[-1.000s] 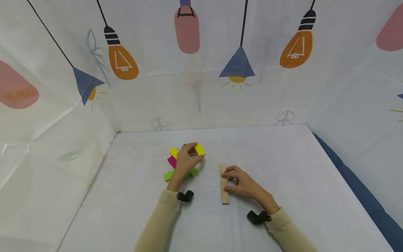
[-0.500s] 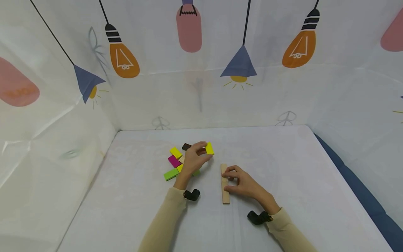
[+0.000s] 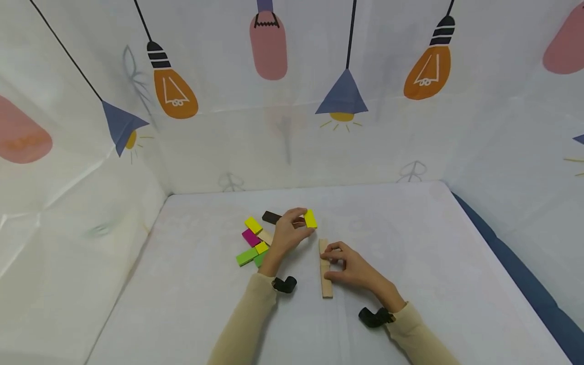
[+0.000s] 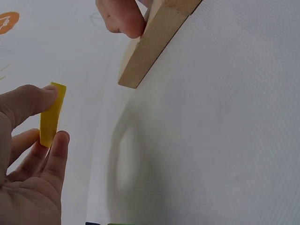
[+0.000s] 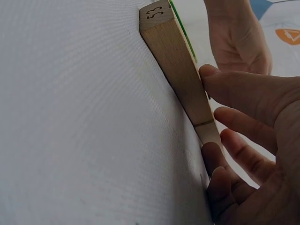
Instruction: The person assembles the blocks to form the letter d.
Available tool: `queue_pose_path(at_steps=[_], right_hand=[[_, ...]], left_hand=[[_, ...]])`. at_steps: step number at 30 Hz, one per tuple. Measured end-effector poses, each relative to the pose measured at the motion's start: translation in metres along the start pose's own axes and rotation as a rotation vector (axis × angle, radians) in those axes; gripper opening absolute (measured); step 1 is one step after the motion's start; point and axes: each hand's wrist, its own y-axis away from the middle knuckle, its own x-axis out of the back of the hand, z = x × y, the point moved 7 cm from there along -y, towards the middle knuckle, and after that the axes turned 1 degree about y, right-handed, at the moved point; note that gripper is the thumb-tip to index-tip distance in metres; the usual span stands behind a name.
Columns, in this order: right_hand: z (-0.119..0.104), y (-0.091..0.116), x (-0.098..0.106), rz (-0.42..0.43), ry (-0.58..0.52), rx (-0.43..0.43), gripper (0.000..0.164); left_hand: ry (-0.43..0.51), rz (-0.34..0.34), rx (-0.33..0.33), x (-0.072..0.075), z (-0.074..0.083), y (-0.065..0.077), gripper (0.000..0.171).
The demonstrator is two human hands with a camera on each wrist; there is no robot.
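Between thumb and fingers, my left hand [image 3: 288,234] pinches a small yellow block [image 3: 310,219], raised over the table; the left wrist view shows the yellow block [image 4: 52,117] side-on. Two plain wooden blocks lie end to end in a line, the near block [image 3: 326,288] and the far block [image 3: 323,246]. My right hand [image 3: 352,266] rests on this pair, thumb at the near block and fingertips at the far one, curved loosely. In the right wrist view the near block [image 5: 176,70] carries the number 53 on its end, and the seam shows between thumb and fingers.
Left of the left hand lies a loose group: a dark brown block [image 3: 271,217], a yellow one, a magenta block [image 3: 251,237], a plain wooden one, and a light green block [image 3: 247,257] among others. The left forearm partly covers them. A patterned cloth [image 3: 292,137] hangs behind the table.
My left hand has carried the yellow block rightward from above the loose group, toward the wooden pair, uncovering more loose blocks. My right hand stays in place.
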Motion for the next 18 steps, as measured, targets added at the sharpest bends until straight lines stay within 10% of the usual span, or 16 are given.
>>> queue_pose_path(at_steps=[18], right_hand=[[0.003, -0.002, -0.003, -0.009, -0.015, -0.034, 0.043]], left_hand=[[-0.057, -0.11, -0.027, -0.02, -0.013, -0.006, 0.054]])
